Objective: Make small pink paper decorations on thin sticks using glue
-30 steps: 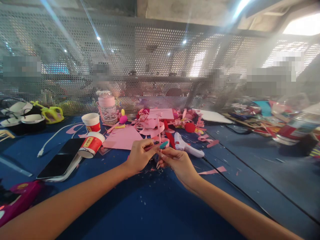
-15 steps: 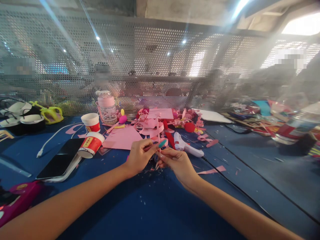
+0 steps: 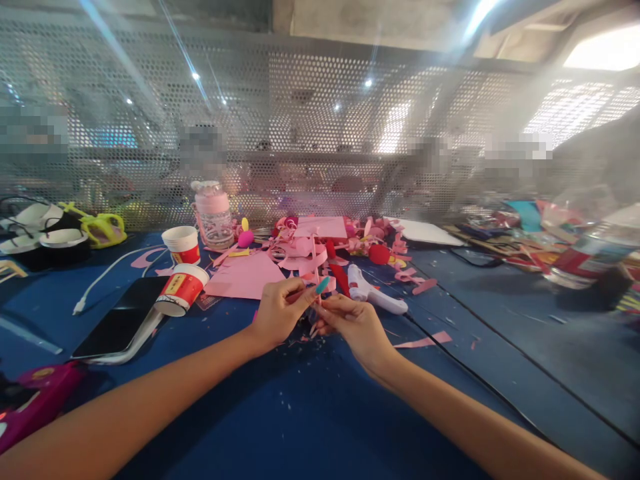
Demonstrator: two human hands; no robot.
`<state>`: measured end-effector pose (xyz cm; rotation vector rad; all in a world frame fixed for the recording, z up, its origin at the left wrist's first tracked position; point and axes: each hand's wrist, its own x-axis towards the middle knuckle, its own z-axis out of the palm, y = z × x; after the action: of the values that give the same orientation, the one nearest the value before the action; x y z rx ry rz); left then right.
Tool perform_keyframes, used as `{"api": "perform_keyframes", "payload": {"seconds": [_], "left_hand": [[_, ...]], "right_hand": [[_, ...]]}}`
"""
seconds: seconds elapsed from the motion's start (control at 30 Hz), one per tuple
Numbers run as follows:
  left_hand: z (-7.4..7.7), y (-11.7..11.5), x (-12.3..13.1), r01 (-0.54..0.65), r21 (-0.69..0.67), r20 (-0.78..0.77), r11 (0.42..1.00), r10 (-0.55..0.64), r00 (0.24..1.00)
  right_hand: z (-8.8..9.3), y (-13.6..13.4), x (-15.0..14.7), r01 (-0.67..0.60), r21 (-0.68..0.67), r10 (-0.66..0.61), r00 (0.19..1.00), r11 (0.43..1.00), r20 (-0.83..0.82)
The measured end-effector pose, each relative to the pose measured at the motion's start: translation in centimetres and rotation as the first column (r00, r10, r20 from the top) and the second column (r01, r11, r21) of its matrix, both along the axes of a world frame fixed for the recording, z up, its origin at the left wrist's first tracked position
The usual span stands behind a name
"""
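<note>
My left hand (image 3: 280, 310) and my right hand (image 3: 353, 323) meet near the middle of the table, both closed in a pinch. Between their fingertips runs a narrow pink strip (image 3: 317, 257), which stands up above the fingers and looks like paper or thin foam. A small teal pointed piece (image 3: 323, 285) shows at the left fingertips; I cannot tell whether it is a fingernail. The strip's lower end is hidden by the fingers. Just behind the hands lies a pink sheet (image 3: 245, 277), and right of them a white glue gun (image 3: 375, 293).
Pink scraps (image 3: 300, 248) and a red disc (image 3: 379, 254) pile up behind. At left are paper cups (image 3: 183, 291), a phone (image 3: 120, 320), a pink-lidded bottle (image 3: 214, 213) and a magenta device (image 3: 43, 400). A black cable (image 3: 475, 373) crosses the right side. A perforated metal screen (image 3: 320, 120) closes the back.
My hands stay almost in place; the teal piece at the left fingertips has shifted up slightly. Behind the screen at right, a person has moved left.
</note>
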<state>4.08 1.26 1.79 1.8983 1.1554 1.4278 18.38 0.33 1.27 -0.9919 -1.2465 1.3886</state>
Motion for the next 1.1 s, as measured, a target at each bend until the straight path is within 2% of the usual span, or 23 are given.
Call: {"api": "perform_keyframes", "payload": {"seconds": [0.2, 0.43, 0.67, 0.9, 1.03, 1.1], "left_hand": [[-0.1, 0.2, -0.3, 0.028, 0.001, 0.002, 1.000, -0.028, 1.000], [-0.2, 0.3, -0.1, -0.121, 0.020, -0.067, 0.992, 0.122, 0.990], [-0.2, -0.1, 0.1, -0.173, 0.078, -0.087, 0.982, 0.180, 0.980], [-0.5, -0.1, -0.6, -0.084, 0.084, -0.044, 0.993, 0.088, 0.995], [-0.6, 0.3, -1.1, -0.177, 0.205, -0.083, 0.963, 0.197, 0.977], [-0.6, 0.7, -1.3, -0.260, 0.259, -0.013, 0.930, 0.272, 0.962]], "right_hand": [[0.0, 0.1, -0.1, 0.002, -0.022, -0.002, 1.000, 1.000, -0.008], [0.0, -0.1, -0.1, 0.005, 0.004, -0.005, 1.000, 1.000, 0.008], [0.0, -0.3, -0.2, -0.002, 0.067, -0.001, 0.999, 0.998, 0.046], [0.1, 0.0, -0.1, 0.026, -0.004, -0.026, 1.000, 1.000, -0.007], [-0.1, 0.0, 0.1, 0.018, 0.009, -0.018, 1.000, 1.000, 0.012], [-0.1, 0.0, 0.2, 0.021, 0.010, -0.021, 1.000, 1.000, 0.007]]}}
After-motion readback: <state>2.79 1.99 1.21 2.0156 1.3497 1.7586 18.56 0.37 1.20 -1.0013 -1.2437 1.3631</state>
